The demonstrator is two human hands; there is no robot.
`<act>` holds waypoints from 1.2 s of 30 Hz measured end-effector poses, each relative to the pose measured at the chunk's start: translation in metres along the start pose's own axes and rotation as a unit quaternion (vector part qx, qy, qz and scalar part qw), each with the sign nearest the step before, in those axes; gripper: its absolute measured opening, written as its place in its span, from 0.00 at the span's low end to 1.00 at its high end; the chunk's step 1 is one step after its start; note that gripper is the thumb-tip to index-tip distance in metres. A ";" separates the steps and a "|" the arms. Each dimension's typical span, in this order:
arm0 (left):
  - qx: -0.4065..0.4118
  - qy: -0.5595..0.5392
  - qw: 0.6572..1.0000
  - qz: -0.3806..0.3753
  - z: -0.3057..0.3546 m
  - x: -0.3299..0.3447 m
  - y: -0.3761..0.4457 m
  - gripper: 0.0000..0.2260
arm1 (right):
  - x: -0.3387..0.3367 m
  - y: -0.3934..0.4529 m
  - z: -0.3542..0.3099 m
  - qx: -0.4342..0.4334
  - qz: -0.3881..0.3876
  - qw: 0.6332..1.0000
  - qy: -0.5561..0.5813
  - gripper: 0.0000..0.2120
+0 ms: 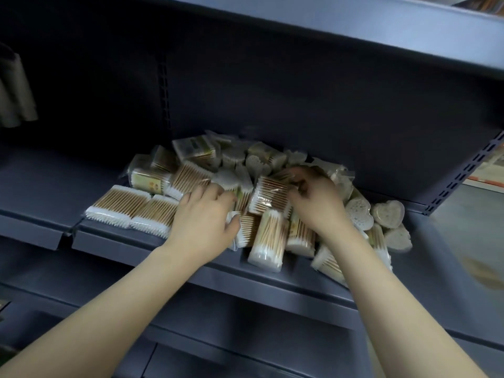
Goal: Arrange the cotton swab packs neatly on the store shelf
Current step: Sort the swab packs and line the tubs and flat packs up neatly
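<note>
A loose heap of cotton swab packs (261,170) lies on the dark grey shelf (152,241). Two flat packs (133,210) lie side by side at the left, by the front edge. Heart-shaped tubs (387,214) sit at the right, and a round tub (268,241) lies on its side at the front. My left hand (204,216) rests on the heap, fingers curled round a flat pack (242,205). My right hand (313,197) reaches into the middle of the heap and pinches a flat pack (270,195) at its right end.
The shelf's left part (49,184) is bare, with a seam between two shelf boards (73,227). An upper shelf (354,25) overhangs the heap. A slotted upright (463,175) marks the right end, and another runs up the back panel (165,91). Pale packaged goods (13,88) hang at far left.
</note>
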State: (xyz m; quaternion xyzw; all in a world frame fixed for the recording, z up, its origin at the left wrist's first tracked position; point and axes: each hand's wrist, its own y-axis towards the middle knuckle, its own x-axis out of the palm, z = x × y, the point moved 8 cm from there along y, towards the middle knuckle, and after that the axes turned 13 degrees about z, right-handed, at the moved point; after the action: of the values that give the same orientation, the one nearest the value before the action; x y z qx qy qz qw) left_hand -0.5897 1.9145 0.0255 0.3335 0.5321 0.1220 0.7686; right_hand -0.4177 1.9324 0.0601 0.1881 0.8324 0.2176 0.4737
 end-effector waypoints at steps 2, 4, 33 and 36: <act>0.004 -0.001 1.000 0.005 -0.002 0.003 0.004 0.13 | 0.010 0.005 0.002 0.004 -0.032 0.999 -0.017 0.19; 0.006 -0.004 1.000 0.016 -0.003 0.004 0.007 0.12 | 0.019 0.009 0.004 -0.001 -0.054 0.998 -0.036 0.20; 0.037 -0.016 0.999 -0.005 0.015 0.017 0.007 0.28 | 0.041 0.015 0.010 0.002 -0.142 0.988 -0.059 0.17; 0.031 -0.015 0.999 -0.021 0.020 0.019 0.005 0.31 | 0.041 0.014 0.009 0.003 -0.142 0.988 -0.054 0.16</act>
State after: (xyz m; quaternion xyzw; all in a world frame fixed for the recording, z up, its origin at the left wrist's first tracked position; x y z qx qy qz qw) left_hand -0.5637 1.9208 0.0189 0.3474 0.5307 0.0840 0.7685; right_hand -0.4282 1.9670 0.0349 0.0810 0.8243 0.1350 0.5438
